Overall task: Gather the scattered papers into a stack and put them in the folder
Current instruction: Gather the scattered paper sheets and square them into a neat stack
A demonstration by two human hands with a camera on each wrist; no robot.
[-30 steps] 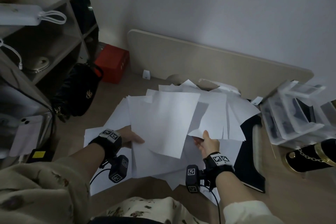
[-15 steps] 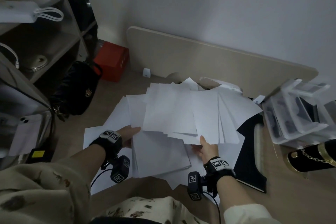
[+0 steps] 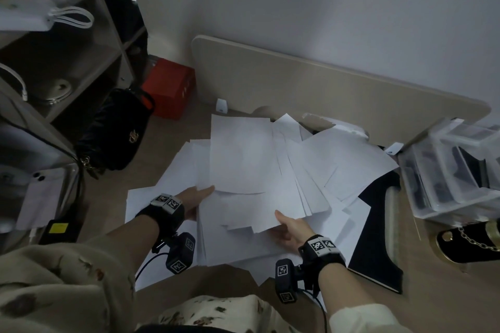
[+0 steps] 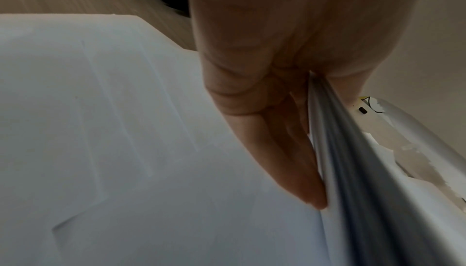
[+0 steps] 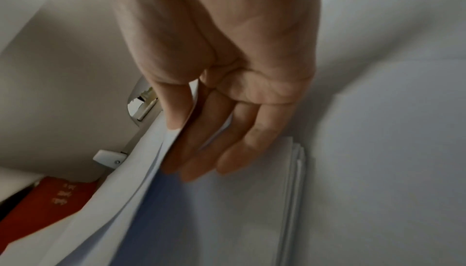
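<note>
A fanned bundle of white papers hangs just above the floor, held at both sides. My left hand pinches its left edge; in the left wrist view the thumb lies over the sheets' edge and the fingers under it. My right hand grips the near right corner, thumb on top and fingers beneath the sheets. More loose papers lie spread on the floor below. The black folder lies open on the right, partly covered by sheets.
A black handbag and a red box stand at the left by a shelf unit. A beige board leans on the wall behind. Clear plastic drawers and a black shoe sit at the right.
The sheets that hung tilted between my hands have been pulled into a flatter fan and shifted up and left. My left hand has moved from beneath the pile to the bundle's left edge.
</note>
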